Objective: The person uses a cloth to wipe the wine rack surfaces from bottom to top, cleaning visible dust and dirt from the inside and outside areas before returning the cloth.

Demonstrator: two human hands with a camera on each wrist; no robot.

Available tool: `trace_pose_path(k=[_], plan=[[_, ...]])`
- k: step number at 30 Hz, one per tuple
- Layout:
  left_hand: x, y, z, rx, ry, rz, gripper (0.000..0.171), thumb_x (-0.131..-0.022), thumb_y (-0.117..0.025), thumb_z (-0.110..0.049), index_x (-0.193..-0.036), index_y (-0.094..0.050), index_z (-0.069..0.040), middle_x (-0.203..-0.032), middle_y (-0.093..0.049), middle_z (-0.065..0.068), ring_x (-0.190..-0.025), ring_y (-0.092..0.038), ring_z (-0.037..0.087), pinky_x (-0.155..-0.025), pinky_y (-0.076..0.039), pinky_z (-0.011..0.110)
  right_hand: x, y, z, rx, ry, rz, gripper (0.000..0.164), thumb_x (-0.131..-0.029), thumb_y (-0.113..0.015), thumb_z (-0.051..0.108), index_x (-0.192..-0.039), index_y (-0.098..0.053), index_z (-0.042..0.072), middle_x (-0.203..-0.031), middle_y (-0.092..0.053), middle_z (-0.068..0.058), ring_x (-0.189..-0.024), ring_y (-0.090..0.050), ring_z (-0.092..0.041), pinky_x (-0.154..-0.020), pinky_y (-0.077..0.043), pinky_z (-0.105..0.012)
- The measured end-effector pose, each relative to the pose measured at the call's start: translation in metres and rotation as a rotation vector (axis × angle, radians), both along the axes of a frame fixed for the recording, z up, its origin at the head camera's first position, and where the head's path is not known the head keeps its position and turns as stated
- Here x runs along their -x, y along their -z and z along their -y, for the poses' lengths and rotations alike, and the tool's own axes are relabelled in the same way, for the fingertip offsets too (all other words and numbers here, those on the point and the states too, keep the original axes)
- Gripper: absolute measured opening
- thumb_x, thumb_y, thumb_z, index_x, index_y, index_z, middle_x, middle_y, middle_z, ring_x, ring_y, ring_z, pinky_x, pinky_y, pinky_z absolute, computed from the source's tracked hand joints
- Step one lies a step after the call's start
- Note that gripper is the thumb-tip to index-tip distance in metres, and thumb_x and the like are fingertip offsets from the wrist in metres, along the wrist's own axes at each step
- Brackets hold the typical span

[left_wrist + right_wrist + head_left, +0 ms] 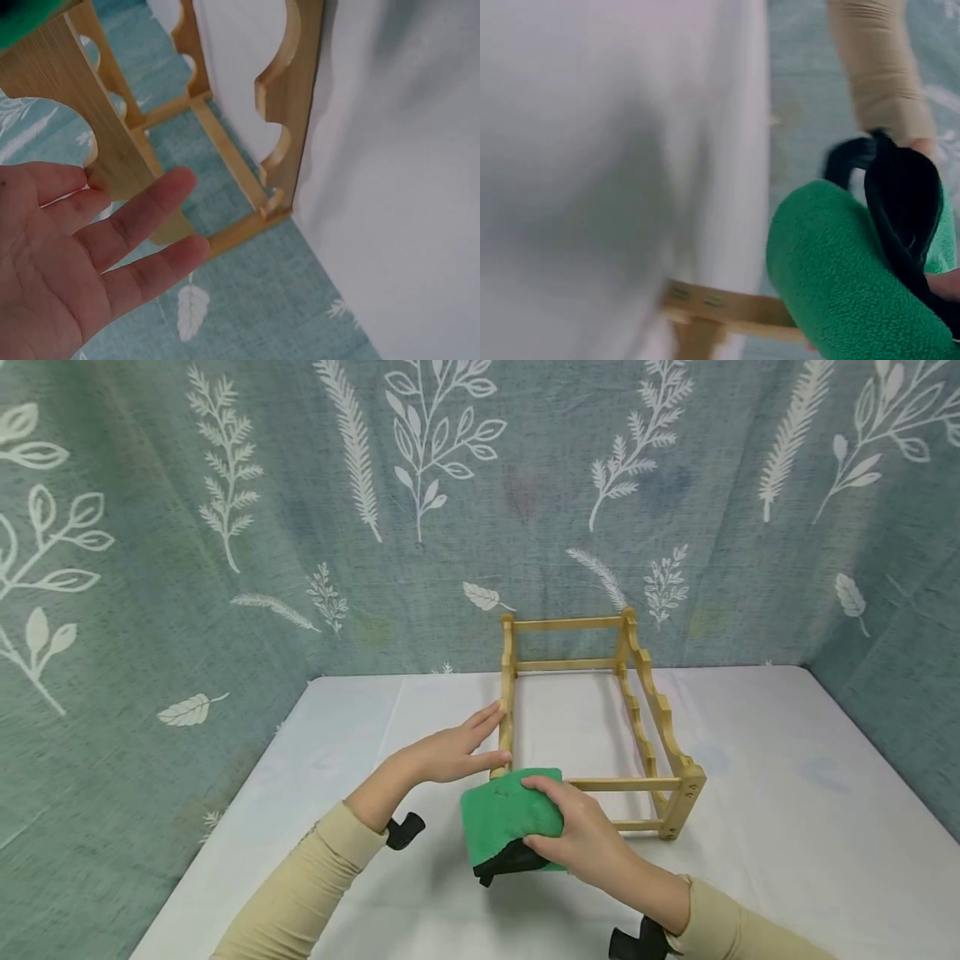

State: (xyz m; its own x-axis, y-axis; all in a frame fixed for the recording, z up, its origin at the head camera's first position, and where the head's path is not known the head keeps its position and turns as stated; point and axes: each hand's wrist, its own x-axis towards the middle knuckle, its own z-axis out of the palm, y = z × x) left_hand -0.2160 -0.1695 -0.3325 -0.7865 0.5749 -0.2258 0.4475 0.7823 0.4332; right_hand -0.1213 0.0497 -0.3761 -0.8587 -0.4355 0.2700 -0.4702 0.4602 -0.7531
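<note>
A light wooden rack (626, 785) with scalloped side rails stands on the white table, its length running away from me. My left hand (450, 753) has its fingers extended along the rack's left side. In the left wrist view its fingertips (176, 187) overlap the notched wooden side piece (124, 142). My right hand (581, 827) grips a folded green terry cloth (498, 814) with a black part along its lower edge, at the rack's near left corner. The right wrist view shows the cloth (817, 262) bulging around that corner, with the black part (904, 202) folded open.
A white cloth covers the table (765, 735). Behind it and along both sides hangs a teal curtain (465, 568) with white leaf prints. Black straps (405, 831) sit at both wrists, below beige sleeves (315, 877).
</note>
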Motion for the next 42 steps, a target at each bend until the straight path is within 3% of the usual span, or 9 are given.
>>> trace_pose_path(k=[7,12,16,21,25,30,35,42], plan=[[-0.001,0.001,-0.002,-0.006,-0.011,0.001,0.08,-0.089,-0.033,-0.065,-0.149,-0.002,-0.022,-0.154,0.005,-0.009,-0.135,-0.027,0.026,-0.104,-0.03,0.047,0.007,0.037,0.001,-0.139,-0.073,0.232,0.06,-0.072,-0.076,0.009,-0.126,-0.05,0.004,-0.117,-0.058,-0.018,-0.103,-0.055,-0.032,-0.079,-0.047,-0.049],[-0.001,0.001,0.0,-0.01,-0.01,0.003,0.08,-0.089,-0.033,-0.065,-0.149,-0.001,-0.022,-0.154,0.006,-0.009,-0.135,-0.026,0.027,-0.104,-0.029,0.048,0.012,0.048,-0.002,-0.174,-0.104,0.224,0.059,-0.072,-0.076,0.009,-0.125,-0.05,0.004,-0.117,-0.058,-0.018,-0.102,-0.055,-0.032,-0.08,-0.046,-0.05],[-0.001,0.002,0.002,-0.013,-0.011,0.003,0.08,-0.089,-0.033,-0.064,-0.148,-0.001,-0.022,-0.154,0.006,-0.008,-0.135,-0.027,0.027,-0.104,-0.03,0.047,0.004,0.036,-0.001,-0.129,-0.107,0.106,0.059,-0.074,-0.075,0.01,-0.127,-0.049,0.009,-0.116,-0.056,-0.017,-0.101,-0.056,-0.029,-0.078,-0.048,-0.044],[0.0,0.002,0.003,-0.018,-0.014,-0.009,0.079,-0.089,-0.033,-0.064,-0.148,-0.001,-0.023,-0.154,0.005,-0.008,-0.135,-0.028,0.027,-0.104,-0.031,0.047,-0.003,0.006,-0.006,-0.062,-0.007,-0.092,0.059,-0.075,-0.075,0.012,-0.127,-0.049,0.012,-0.119,-0.053,-0.016,-0.102,-0.057,-0.028,-0.077,-0.05,-0.04],[0.001,0.005,0.002,-0.047,-0.018,0.004,0.08,-0.089,-0.034,-0.065,-0.148,0.0,-0.023,-0.153,0.006,-0.011,-0.131,-0.036,0.026,-0.102,-0.033,0.045,-0.005,-0.005,-0.027,-0.086,0.096,-0.08,0.059,-0.074,-0.076,0.014,-0.127,-0.051,0.015,-0.118,-0.055,-0.014,-0.102,-0.057,-0.027,-0.076,-0.05,-0.04],[-0.001,0.009,-0.001,-0.067,-0.035,0.02,0.079,-0.089,-0.035,-0.064,-0.148,0.0,-0.026,-0.152,0.007,-0.017,-0.118,-0.05,0.023,-0.095,-0.04,0.041,-0.012,-0.009,-0.081,-0.127,0.206,-0.065,0.062,-0.072,-0.078,0.014,-0.128,-0.05,0.01,-0.122,-0.055,-0.02,-0.106,-0.056,-0.035,-0.076,-0.05,-0.045],[-0.007,0.008,-0.009,-0.036,-0.068,0.007,0.085,-0.086,-0.04,-0.066,-0.148,0.0,-0.024,-0.152,0.009,-0.014,-0.122,-0.047,0.027,-0.089,-0.043,0.044,-0.02,-0.013,-0.139,-0.249,0.322,0.001,0.069,-0.072,-0.078,0.019,-0.131,-0.046,0.006,-0.124,-0.049,-0.029,-0.106,-0.052,-0.045,-0.074,-0.048,-0.051],[-0.011,0.007,-0.014,-0.062,-0.096,0.038,0.088,-0.086,-0.043,-0.063,-0.148,0.004,-0.021,-0.152,0.014,-0.011,-0.128,-0.038,0.03,-0.093,-0.041,0.046,-0.012,-0.03,-0.174,-0.29,0.281,0.066,0.075,-0.073,-0.077,0.027,-0.136,-0.041,0.005,-0.123,-0.047,-0.034,-0.099,-0.055,-0.043,-0.067,-0.05,-0.045]])
